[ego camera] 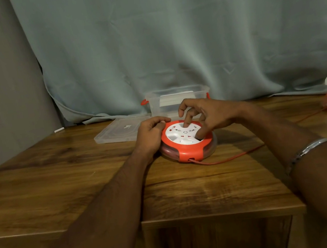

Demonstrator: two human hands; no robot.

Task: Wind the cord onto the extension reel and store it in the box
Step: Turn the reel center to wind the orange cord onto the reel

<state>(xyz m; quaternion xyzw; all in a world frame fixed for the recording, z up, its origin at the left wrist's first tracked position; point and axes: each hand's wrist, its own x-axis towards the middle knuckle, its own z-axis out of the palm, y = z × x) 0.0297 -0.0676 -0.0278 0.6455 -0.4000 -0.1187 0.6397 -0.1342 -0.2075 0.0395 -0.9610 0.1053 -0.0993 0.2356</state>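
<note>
Cord (230,158), far coils seemingly cropped

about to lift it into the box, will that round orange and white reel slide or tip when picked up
The round orange and white extension reel lies flat and wide, so it probably won't tip. The thin orange cord trailing right looks floppy and will likely drag. Its smooth plastic rim may be slippery.

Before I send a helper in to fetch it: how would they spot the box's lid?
Start at the wooden table and look to its far edge, by the grey-green curtain. There stands a clear plastic box with orange latches; the lid lies flat on the table just left of it, beyond the orange and white reel. It is the only flat, clear panel there.
</note>
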